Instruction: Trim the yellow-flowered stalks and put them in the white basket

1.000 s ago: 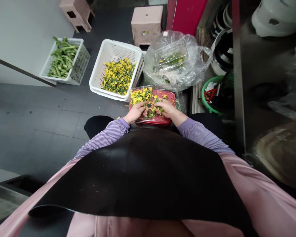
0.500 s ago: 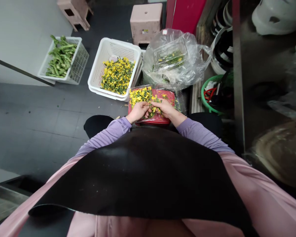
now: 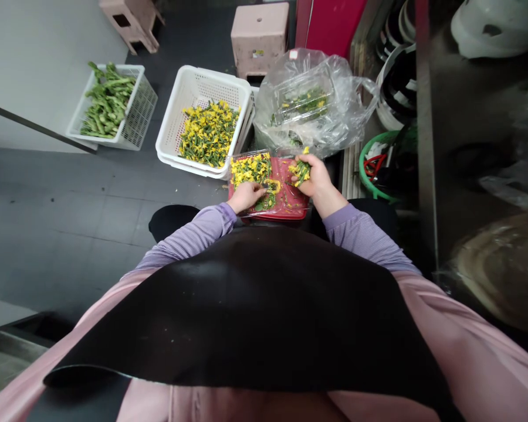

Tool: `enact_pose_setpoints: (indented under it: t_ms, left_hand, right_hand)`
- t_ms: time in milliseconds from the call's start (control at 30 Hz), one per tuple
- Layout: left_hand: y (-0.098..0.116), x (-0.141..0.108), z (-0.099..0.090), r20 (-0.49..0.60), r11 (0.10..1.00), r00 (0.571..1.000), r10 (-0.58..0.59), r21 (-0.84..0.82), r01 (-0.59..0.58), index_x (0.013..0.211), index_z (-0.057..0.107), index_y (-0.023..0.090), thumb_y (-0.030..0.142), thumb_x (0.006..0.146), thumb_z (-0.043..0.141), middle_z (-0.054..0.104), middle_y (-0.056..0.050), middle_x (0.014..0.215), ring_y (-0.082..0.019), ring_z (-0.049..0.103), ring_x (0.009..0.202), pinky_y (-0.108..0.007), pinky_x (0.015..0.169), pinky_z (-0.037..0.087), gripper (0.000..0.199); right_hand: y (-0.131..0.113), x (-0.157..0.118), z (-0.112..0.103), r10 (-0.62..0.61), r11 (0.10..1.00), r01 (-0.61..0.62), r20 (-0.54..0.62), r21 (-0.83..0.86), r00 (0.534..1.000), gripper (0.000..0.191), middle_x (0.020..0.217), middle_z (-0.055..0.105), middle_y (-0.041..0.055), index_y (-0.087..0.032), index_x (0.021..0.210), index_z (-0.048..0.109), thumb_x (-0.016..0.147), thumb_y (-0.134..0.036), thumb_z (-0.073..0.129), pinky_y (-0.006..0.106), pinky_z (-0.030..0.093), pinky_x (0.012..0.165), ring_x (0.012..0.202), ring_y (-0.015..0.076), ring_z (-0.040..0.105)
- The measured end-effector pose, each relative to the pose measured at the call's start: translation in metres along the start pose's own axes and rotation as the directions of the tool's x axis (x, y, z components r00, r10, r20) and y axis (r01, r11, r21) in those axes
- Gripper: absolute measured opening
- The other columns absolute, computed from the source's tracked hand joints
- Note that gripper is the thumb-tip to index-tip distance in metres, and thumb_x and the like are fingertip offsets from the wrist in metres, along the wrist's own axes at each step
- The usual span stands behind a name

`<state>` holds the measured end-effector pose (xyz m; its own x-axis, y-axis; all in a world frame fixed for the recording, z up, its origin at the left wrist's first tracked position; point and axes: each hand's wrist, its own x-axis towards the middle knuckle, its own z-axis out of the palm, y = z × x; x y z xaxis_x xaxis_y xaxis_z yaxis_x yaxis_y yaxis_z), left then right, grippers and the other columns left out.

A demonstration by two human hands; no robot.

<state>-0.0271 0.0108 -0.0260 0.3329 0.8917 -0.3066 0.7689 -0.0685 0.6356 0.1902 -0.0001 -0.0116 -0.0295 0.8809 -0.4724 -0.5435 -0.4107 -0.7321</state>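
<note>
A clear plastic tray of yellow flowers and green stems (image 3: 249, 168) lies on the left part of a red surface (image 3: 286, 202). Over the tray's near part, my left hand (image 3: 245, 197) has its fingers pinched together; what they hold, if anything, is too small to tell. A yellow ring-shaped thing (image 3: 273, 186) shows just right of those fingertips. My right hand (image 3: 314, 177) is at the right side of the red surface, its fingers closed round a bunch of yellow-flowered stems (image 3: 301, 170).
White basket (image 3: 169, 132) of yellow flowers, left of the tray; farther left, a white basket (image 3: 137, 114) of thick green stems. Behind the red surface, a clear bag (image 3: 352, 114) holding greens, and a pink stool (image 3: 259, 35). At right, a green basket (image 3: 364, 170) and metal table edge (image 3: 427, 152).
My right hand has moved right and slightly away from me, apart from my left hand, with a bunch of flowers in it. My left hand has stayed nearly in place.
</note>
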Motion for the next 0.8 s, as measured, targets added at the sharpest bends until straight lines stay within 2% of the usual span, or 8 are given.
enact_pose_setpoints:
  t_ms: [67,167,233,300,433,567,633,800]
  left_hand:
    - [-0.001,0.011,0.007,0.005,0.990,1.000,-0.001,0.142,0.000,0.082,0.077,0.016,0.019,0.088,0.066,0.072,-0.006,0.076,-0.020,0.067,0.079,-0.030,0.082,0.051,0.012]
    - [0.002,0.022,0.022,0.117,0.951,0.988,0.105,0.279,-0.134,0.091,0.079,0.016,0.015,0.085,0.065,0.076,-0.010,0.094,-0.022,0.069,0.090,-0.031,0.089,0.050,0.015]
    - [0.004,0.025,0.029,0.187,0.921,0.971,0.146,0.333,-0.203,0.095,0.078,0.015,0.015,0.085,0.065,0.075,-0.012,0.102,-0.022,0.069,0.092,-0.031,0.090,0.050,0.017]
    - [0.005,0.024,0.030,0.165,0.921,0.973,0.160,0.329,-0.207,0.094,0.077,0.014,0.014,0.086,0.063,0.074,-0.014,0.104,-0.022,0.069,0.092,-0.032,0.089,0.050,0.016]
    - [0.008,0.019,0.010,0.023,0.999,0.999,0.041,0.024,-0.041,0.077,0.068,0.015,0.010,0.083,0.064,0.070,-0.006,0.076,-0.017,0.065,0.074,-0.030,0.080,0.051,0.008]
    - [0.022,0.005,-0.012,0.213,0.909,0.966,-0.147,-0.355,0.217,0.076,0.061,0.017,0.017,0.091,0.064,0.061,0.001,0.055,-0.011,0.054,0.048,-0.029,0.060,0.047,0.015]
    - [0.031,-0.003,-0.016,0.260,0.884,0.957,-0.124,-0.408,0.226,0.076,0.058,0.018,0.017,0.091,0.068,0.060,0.003,0.053,-0.010,0.053,0.044,-0.027,0.056,0.045,0.019]
    - [0.048,-0.015,-0.013,0.186,0.854,0.976,-0.112,-0.484,0.191,0.079,0.057,0.018,0.016,0.091,0.073,0.051,0.009,0.049,-0.007,0.047,0.041,-0.024,0.052,0.040,0.021]
  right_hand:
    - [-0.006,-0.002,0.000,0.009,1.000,-0.009,-0.009,0.025,1.000,0.021,0.073,0.061,0.0007,-0.021,0.086,0.054,0.083,-0.034,0.071,0.023,0.049,0.053,0.068,0.0149,0.062]
    - [-0.007,-0.006,0.004,0.058,0.997,-0.057,-0.020,0.049,0.998,0.015,0.075,0.064,0.0011,-0.019,0.087,0.056,0.082,-0.027,0.069,0.024,0.054,0.057,0.070,0.0148,0.065]
    - [-0.006,-0.007,0.006,0.071,0.997,-0.070,-0.027,0.040,0.997,0.014,0.073,0.063,-0.0001,-0.019,0.087,0.057,0.083,-0.024,0.069,0.023,0.055,0.059,0.068,0.0133,0.065]
    - [-0.004,-0.006,0.005,0.071,0.997,-0.071,-0.025,0.015,0.997,0.017,0.070,0.062,-0.0018,-0.019,0.088,0.058,0.082,-0.023,0.073,0.023,0.057,0.059,0.065,0.0121,0.064]
    - [0.007,-0.002,0.005,0.108,0.990,-0.107,0.001,-0.095,0.994,0.029,0.072,0.066,-0.0014,-0.018,0.092,0.062,0.074,-0.020,0.085,0.023,0.055,0.053,0.063,0.0125,0.063]
    - [0.029,-0.004,0.014,0.068,0.959,-0.054,0.041,-0.278,0.997,0.034,0.073,0.067,-0.0012,-0.017,0.086,0.064,0.066,-0.020,0.091,0.021,0.045,0.045,0.059,0.0107,0.058]
    - [0.038,-0.005,0.018,0.047,0.941,-0.028,0.049,-0.338,0.998,0.034,0.073,0.066,-0.0018,-0.017,0.086,0.064,0.065,-0.020,0.092,0.020,0.042,0.045,0.057,0.0092,0.055]
    - [0.044,0.000,0.015,0.006,0.941,0.014,0.057,-0.338,0.998,0.038,0.075,0.064,-0.0035,-0.020,0.090,0.059,0.070,-0.029,0.090,0.020,0.040,0.047,0.059,0.0092,0.054]
